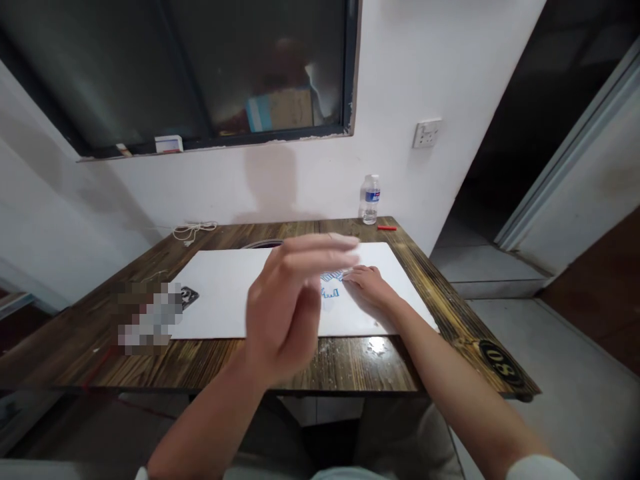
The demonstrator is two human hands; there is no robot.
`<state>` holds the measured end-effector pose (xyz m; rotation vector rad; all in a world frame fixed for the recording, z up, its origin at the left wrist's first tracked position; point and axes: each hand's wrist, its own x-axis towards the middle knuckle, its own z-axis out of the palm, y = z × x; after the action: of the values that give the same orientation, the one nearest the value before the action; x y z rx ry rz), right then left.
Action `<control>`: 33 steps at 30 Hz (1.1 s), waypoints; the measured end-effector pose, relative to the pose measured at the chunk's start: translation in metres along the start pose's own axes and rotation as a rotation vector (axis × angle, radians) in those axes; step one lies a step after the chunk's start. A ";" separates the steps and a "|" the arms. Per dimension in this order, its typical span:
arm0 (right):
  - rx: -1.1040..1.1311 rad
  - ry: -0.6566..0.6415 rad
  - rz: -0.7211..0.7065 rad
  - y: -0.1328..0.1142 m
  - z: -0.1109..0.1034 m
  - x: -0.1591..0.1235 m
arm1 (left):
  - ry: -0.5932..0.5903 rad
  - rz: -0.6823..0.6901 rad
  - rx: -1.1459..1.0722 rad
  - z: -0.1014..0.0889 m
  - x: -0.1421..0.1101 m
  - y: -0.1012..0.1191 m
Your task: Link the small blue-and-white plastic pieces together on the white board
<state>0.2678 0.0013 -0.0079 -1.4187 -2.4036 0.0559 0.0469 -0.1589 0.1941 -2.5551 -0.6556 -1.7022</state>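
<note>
While the left hand (283,303) is raised over the board, motion-blurred, its fingers are extended and held together, the hand partly open and holding nothing visible. Its fingertips reach toward the right hand (365,287), with no contact that can be confirmed. The right hand lies low on the board, fingers lightly curled, its fingertips (347,275) at the blue markings (332,285). Whether it grips anything cannot be determined from this view.

The markings sit on the white board (225,297), right of centre, just beside the right hand and partly hidden behind the left. Their exact form is too small to read. The board lies on a dark wooden table (90,343), which has wet-looking white spots near its front edge and a round black "08" tag (501,363) at the right corner.

A pixelated patch (150,317) covers part of the table by the board's left edge, overlapping a black object (189,297). A dark round rim (263,243) shows behind the board. At the far edge stand a water bottle (371,200), a red pen (387,228) and a white cable (194,231). A wall socket (427,133) is mounted above them.
</note>
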 end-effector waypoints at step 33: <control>0.034 0.098 0.100 0.012 0.010 0.003 | -0.669 -0.408 0.320 0.101 -0.113 -0.208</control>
<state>0.2733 0.0115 -0.0193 -1.4905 -2.2423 0.0501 0.0277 0.0160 0.0057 -2.8409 -1.4132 -0.6423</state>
